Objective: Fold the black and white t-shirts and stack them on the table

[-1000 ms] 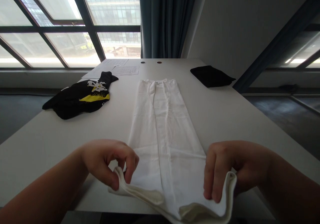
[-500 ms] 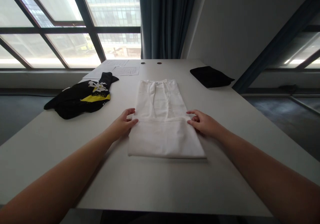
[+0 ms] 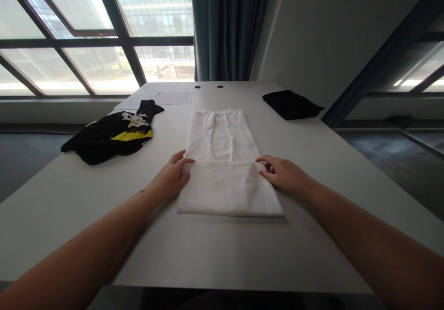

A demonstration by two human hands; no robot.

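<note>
White garment (image 3: 231,185), partly folded on central tabletop (image 3: 225,252); touched at sides by left hand (image 3: 172,173) and right hand (image 3: 284,173), both loosely open.

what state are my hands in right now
Left hand: open, fingers touching the left edge of the folded white pants.
Right hand: open, fingers at their right edge.

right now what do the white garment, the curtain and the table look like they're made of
White garment: probably matte cotton-like cloth, softly creased. Curtain: likely heavy fabric, hanging in deep folds. Table: perhaps laminate, smooth with a faint sheen.
</note>
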